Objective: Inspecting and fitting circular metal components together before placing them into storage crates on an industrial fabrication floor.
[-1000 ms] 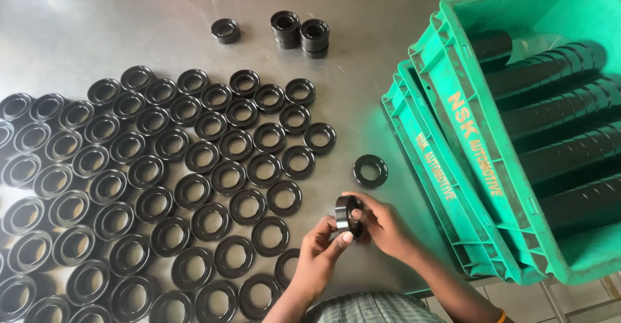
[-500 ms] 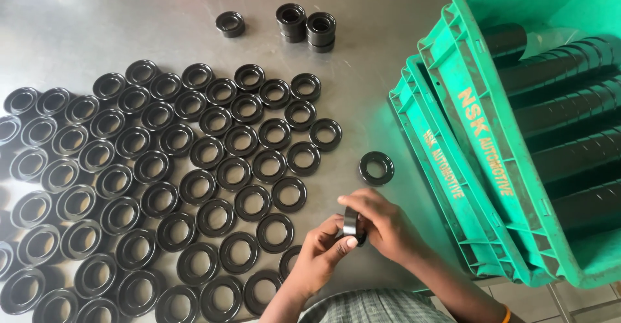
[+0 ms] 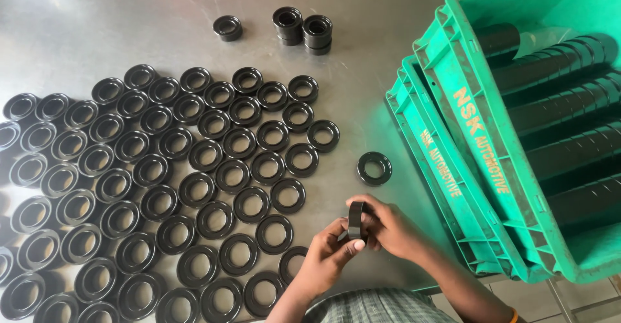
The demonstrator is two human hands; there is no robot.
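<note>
Two hands, left hand [image 3: 330,252] and right hand [image 3: 388,226], are clasped on one black ring [image 3: 356,220] held on edge above the steel table [image 3: 97,19], where a slip could scatter the neat ring rows [image 3: 162,187].

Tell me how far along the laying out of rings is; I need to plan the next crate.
Done: dozens of black rubber rings lie in rows on the metal table. In hand: the left hand and right hand hold one black ring on edge. Left: long stacks of rings fill the green plastic crate.
</note>
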